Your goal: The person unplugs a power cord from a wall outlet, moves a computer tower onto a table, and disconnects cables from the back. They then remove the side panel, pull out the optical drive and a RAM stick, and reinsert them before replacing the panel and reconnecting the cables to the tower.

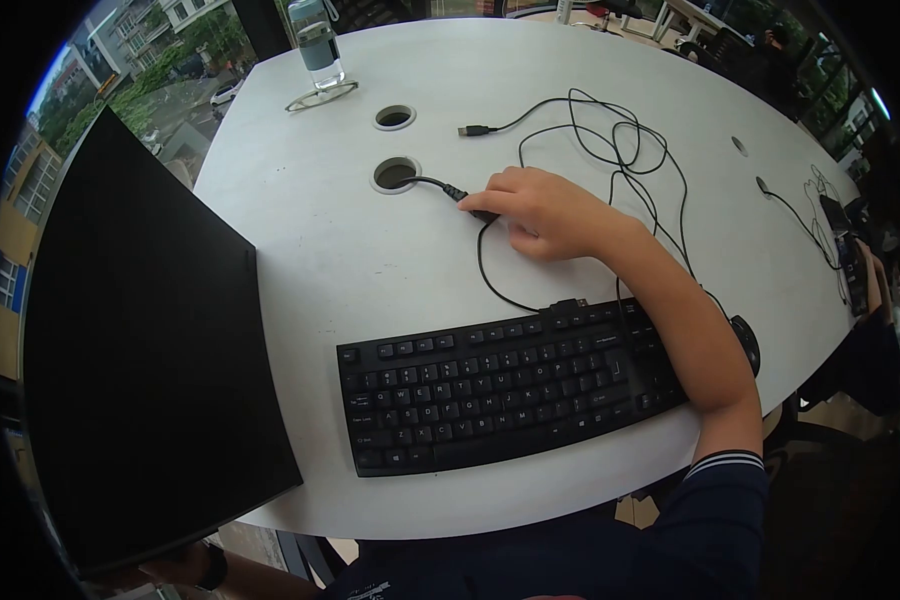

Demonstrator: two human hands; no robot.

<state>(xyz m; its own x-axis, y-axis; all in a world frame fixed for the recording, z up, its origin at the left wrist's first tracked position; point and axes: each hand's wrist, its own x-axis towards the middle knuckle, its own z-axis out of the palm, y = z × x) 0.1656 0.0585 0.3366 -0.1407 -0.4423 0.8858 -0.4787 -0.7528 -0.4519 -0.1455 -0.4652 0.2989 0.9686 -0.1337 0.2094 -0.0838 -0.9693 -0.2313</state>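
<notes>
My right hand [550, 215] is closed on a black cable connector [485, 215] above the white table, fingertips pinching it. One black cable [428, 181] runs from this connector into a round table hole [375, 178]; a thinner cord leads down towards the keyboard [490, 400], which lies under my right forearm. At the lower left, my left hand [170, 568] is at the bottom edge of a black monitor [160, 350], its fingers hidden in shadow and behind the screen. Whether it grips the monitor cannot be seen.
A black cord with a USB plug [476, 131] lies looped beyond my right hand. A mouse [745, 345] sits right of my forearm. A water bottle [322, 55], eyeglasses [322, 97] and a second hole [378, 119] are farther back. Another person's hand [873, 280] appears at far right.
</notes>
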